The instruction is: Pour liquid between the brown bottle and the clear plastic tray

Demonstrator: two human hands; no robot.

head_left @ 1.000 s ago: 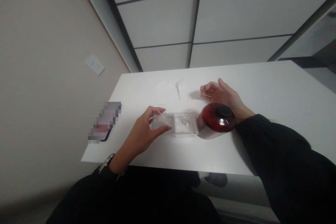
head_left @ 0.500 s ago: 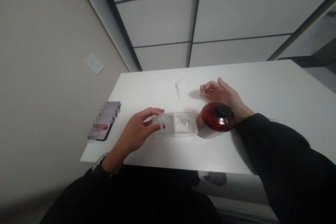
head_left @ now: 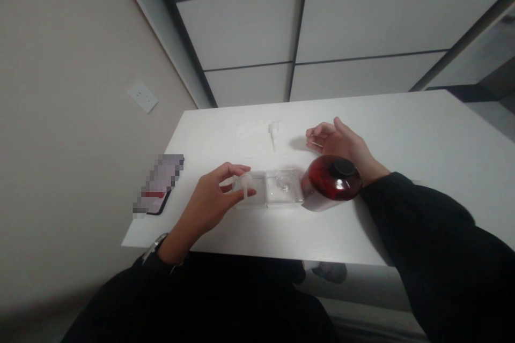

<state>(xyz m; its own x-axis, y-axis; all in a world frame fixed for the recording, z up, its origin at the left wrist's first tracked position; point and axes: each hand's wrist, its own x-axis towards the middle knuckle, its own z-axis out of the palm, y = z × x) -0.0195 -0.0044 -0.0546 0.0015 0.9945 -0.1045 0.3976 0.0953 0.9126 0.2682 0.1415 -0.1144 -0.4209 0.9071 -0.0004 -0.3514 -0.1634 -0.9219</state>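
A clear two-section container (head_left: 285, 197) stands on the white table, with a round opening on top of its right section. My left hand (head_left: 215, 193) is closed around the left end, thumb in front and fingers behind. A translucent pump-like head (head_left: 246, 181) rises between thumb and fingers there. My right hand (head_left: 340, 142) lies palm up on the table, fingers loosely curled and apart, holding nothing. Between that forearm and the container stands a dark red bottle (head_left: 328, 185) with a black cap, close against the container's right side. It hides part of the right wrist.
A translucent pump piece (head_left: 273, 134) with a thin stem lies behind the container, beside a faint clear sheet (head_left: 251, 139). A phone (head_left: 163, 185) sits at the left edge of the white table (head_left: 410, 139). A wall socket (head_left: 142, 97) is on the left.
My left thumb has shifted very slightly to the right over the container. My right hand, the bottle and the container stay put; the whole view has tilted slightly.
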